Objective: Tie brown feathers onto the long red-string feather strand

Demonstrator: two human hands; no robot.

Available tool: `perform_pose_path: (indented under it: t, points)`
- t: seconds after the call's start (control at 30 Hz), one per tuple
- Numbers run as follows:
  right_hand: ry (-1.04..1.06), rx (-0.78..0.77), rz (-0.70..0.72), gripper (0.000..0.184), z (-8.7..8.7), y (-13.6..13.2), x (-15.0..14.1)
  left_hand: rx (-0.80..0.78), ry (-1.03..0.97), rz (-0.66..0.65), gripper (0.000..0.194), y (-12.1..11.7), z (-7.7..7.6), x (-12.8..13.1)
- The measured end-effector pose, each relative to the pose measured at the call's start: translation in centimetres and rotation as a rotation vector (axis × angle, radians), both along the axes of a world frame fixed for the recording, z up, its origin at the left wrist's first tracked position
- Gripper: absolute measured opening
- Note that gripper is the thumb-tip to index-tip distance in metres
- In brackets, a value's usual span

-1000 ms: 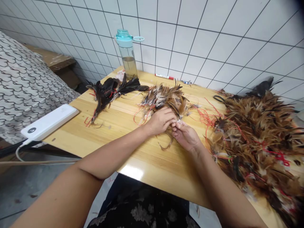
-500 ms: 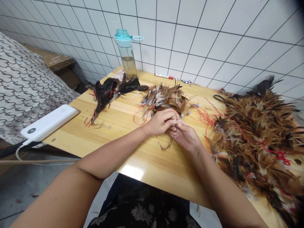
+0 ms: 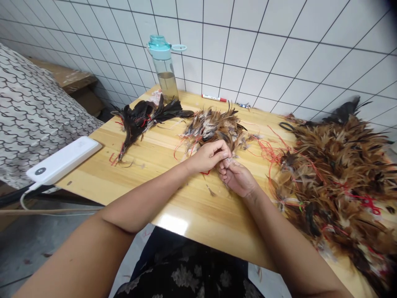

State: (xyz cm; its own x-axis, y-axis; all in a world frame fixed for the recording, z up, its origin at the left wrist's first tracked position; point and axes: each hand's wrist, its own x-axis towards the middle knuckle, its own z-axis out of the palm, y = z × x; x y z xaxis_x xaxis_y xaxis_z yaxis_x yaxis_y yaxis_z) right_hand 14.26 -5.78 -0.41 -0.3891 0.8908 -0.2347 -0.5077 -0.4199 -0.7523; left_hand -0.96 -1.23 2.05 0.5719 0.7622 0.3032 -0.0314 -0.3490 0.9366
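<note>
Over the middle of the table, my left hand (image 3: 208,158) and my right hand (image 3: 238,177) meet with their fingertips pinched close together. Some pale fluff, like the base of a feather (image 3: 230,161), shows at the right thumb and forefinger. What the left fingers grip is hidden behind them. A short bit of red string (image 3: 205,172) shows just under the left hand. Right behind the hands lies a pile of brown and grey feathers (image 3: 214,124) with red strings at its left side. One small loose feather (image 3: 211,191) lies on the wood in front.
Bundles of black feathers (image 3: 139,118) lie at the left, near a water bottle (image 3: 167,78). A large heap of brown feathers (image 3: 341,165) covers the right side, beside tangled red strings (image 3: 269,152). A white power bank (image 3: 65,157) sits at the left edge; a red marker (image 3: 214,98) lies by the wall.
Both hands have shifted slightly left and toward me, and the fingertips have drawn a little apart. The red string bit now shows under my left hand. The curved feather below the hands looks shorter.
</note>
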Motion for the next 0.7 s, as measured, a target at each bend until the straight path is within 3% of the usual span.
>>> perform_pose_path:
  t: [0.23, 0.57, 0.7]
  points:
    - [-0.068, 0.127, 0.071, 0.037, -0.51, 0.15, 0.32, -0.183, -0.040, -0.179, 0.034, -0.08, 0.70, -0.43]
    - [0.000, 0.102, 0.090, 0.036, -0.49, 0.31, 0.77, -0.372, -0.142, -0.195, 0.038, 0.12, 0.49, -0.31]
    - [0.004, 0.102, 0.091, 0.036, -0.51, 0.31, 0.95, -0.370, -0.143, -0.229, 0.036, 0.05, 0.73, -0.50]
